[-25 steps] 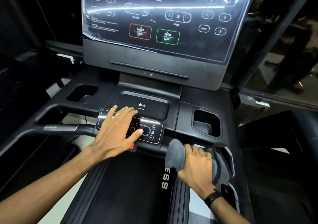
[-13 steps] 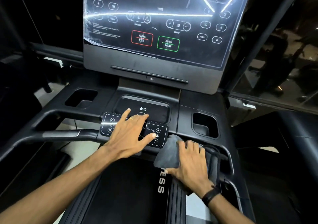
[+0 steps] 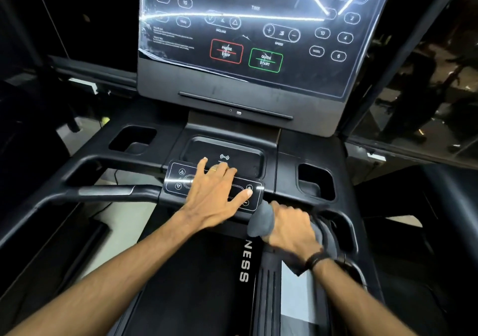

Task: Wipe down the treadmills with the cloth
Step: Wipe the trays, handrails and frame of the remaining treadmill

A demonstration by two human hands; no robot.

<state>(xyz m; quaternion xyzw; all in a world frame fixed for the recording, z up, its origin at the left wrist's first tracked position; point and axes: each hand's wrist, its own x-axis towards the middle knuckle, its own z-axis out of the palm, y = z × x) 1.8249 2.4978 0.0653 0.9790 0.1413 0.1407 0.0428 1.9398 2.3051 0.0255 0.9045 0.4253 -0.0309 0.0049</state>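
Two risks show: the left hand (image 3: 214, 193), flat and spread on the button panel (image 3: 181, 180), could trigger keys, while the right hand (image 3: 289, 229) gripping the grey cloth (image 3: 261, 222) against the treadmill's handlebar (image 3: 346, 222) might miss spots.

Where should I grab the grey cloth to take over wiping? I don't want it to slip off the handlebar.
Grip the bunched grey cloth at its free lobe, coming from the belt side. The right hand covers the rest, pressing it over the handlebar.
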